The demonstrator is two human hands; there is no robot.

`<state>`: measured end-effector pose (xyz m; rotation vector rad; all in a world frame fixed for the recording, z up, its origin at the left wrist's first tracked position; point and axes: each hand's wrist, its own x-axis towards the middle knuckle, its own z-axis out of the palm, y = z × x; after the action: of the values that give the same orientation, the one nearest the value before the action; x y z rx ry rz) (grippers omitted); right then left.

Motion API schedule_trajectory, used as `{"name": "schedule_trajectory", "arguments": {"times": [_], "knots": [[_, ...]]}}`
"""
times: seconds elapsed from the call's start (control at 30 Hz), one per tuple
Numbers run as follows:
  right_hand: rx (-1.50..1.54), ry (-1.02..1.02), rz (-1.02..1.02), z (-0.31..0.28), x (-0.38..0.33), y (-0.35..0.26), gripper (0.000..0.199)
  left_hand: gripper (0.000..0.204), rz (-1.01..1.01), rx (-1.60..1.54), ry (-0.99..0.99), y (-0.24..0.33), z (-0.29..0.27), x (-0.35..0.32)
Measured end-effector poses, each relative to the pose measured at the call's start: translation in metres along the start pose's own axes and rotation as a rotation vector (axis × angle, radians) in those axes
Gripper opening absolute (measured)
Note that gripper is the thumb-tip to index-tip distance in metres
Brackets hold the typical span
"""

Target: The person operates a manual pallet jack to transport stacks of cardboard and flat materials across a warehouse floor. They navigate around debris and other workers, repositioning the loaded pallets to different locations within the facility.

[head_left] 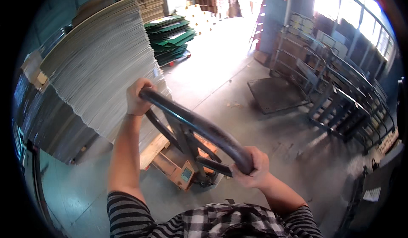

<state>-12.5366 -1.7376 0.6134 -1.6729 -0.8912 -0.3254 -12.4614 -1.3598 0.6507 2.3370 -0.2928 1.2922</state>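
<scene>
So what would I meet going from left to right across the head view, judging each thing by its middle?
Tall stack of pale cardboard sheets, left hand, stack of green sheets, pallet jack handle, right hand, flat platform trolley, dark metal racks.

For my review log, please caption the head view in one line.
Left hand and right hand grip the dark handle of an orange pallet jack near tall stacked sheets.

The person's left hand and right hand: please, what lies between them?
In the head view, the dark curved handle of the orange pallet jack spans from the left hand to the right hand; both grip it.
</scene>
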Motion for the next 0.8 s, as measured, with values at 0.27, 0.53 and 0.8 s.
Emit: {"name": "schedule_trajectory", "arguments": {"times": [0.27, 0.53, 0.8], "knots": [[0.058, -0.036, 0.146, -0.073, 0.064, 0.117, 0.033, 0.014, 0.011, 0.015, -0.008, -0.009, 0.103, 0.057], [0.193, -0.030, 0.225, -0.136, 0.166, 0.232, 0.027, 0.016, -0.056, -0.071, -0.038, -0.043, 0.211, 0.128], [0.218, 0.025, 0.236, -0.180, 0.283, 0.368, 0.020, 0.020, -0.078, -0.001, 0.003, -0.084, 0.330, 0.196]]}}
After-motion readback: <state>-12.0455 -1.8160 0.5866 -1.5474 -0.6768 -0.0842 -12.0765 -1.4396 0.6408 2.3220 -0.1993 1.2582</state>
